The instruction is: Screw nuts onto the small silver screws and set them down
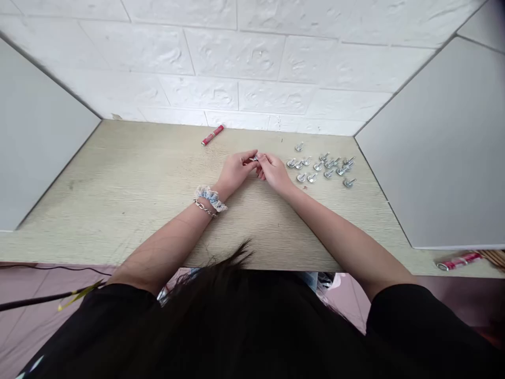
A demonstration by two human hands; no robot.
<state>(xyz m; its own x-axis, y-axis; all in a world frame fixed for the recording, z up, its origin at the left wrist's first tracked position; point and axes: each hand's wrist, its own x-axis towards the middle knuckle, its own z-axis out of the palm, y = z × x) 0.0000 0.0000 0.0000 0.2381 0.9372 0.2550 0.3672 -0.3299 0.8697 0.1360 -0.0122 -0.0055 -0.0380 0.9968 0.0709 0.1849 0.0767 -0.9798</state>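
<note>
My left hand [235,171] and my right hand [273,171] meet over the middle of the wooden desk [118,195]. Between their fingertips they pinch one small silver metal part [255,157]. It is too small to tell its exact shape. My left wrist wears a chain bracelet and a blue fabric scrunchie [211,197]. Just right of my right hand lie several similar silver metal parts [323,166], spread loosely on the desk.
A red tube [212,135] lies near the back wall, left of my hands. Grey partition panels [442,152] close the desk on both sides. Another red tube [460,260] lies at the front right edge. A white brick-pattern wall stands behind.
</note>
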